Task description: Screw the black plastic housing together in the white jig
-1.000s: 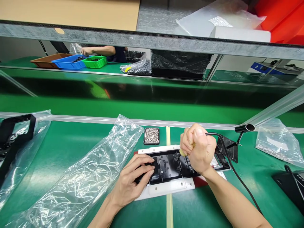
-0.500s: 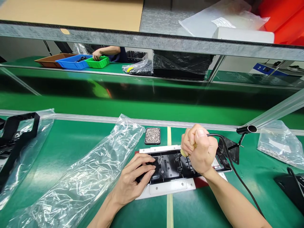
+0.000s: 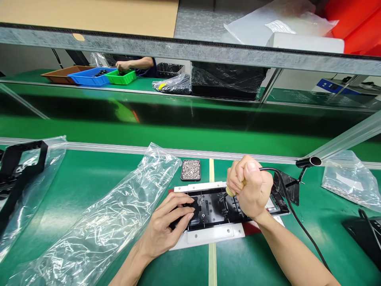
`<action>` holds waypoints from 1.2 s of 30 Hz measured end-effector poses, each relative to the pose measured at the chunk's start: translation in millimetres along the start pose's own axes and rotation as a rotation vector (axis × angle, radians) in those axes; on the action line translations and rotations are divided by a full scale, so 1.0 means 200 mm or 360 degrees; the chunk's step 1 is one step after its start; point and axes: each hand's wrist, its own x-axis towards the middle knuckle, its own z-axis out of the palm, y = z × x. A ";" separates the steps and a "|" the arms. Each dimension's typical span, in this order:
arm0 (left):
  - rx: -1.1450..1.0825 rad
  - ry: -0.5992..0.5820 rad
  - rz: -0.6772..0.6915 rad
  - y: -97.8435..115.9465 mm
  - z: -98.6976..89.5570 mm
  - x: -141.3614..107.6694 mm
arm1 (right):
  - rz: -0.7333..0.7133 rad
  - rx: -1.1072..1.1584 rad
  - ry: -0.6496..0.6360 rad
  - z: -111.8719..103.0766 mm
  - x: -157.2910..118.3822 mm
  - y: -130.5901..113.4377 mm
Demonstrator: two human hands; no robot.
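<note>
A long black plastic panel [image 3: 212,212] lies in a white fixture [image 3: 210,236] on the green bench. My left hand [image 3: 169,220] presses on the panel's left end, fingers bent and thumb close to them; any small part beneath is hidden. My right hand [image 3: 250,186] is wrapped in a fist round a corded soldering iron [image 3: 229,192] with a yellowish grip. Its tip slants down and left to the panel's middle, but whether it touches cannot be made out. Behind the panel sits a small black tray [image 3: 191,170] full of tiny metal parts.
Clear plastic bagging [image 3: 110,210] covers the bench at left, beside bagged black frames [image 3: 22,171]. An iron holder [image 3: 309,162] stands at right, near a bag of small parts [image 3: 348,180]. A black cord [image 3: 293,212] trails right. Beyond the partition, another person's hand reaches a green bin [image 3: 122,78].
Both my hands and the iron keep their places on the panel. The view shifts very slightly. Across the partition, the other person's hand has moved a little over the green bin.
</note>
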 end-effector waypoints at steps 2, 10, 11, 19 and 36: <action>0.0002 0.0003 0.0004 0.00 0.00 0.00 | -0.0001 0.0004 -0.0006 0.00 0.00 0.00; -0.0003 -0.0004 0.0008 -0.01 0.00 0.00 | -0.0002 0.0025 -0.0007 0.00 -0.01 0.00; 0.0001 -0.0002 0.0008 -0.01 0.00 0.00 | 0.0000 0.0026 -0.0007 0.00 -0.01 0.00; 0.0001 -0.0005 0.0011 0.00 0.00 0.00 | 0.0016 0.0011 -0.0006 0.00 0.00 0.00; 0.0005 -0.0001 0.0010 0.00 0.00 0.00 | 0.0053 0.0025 0.0002 0.00 0.00 -0.01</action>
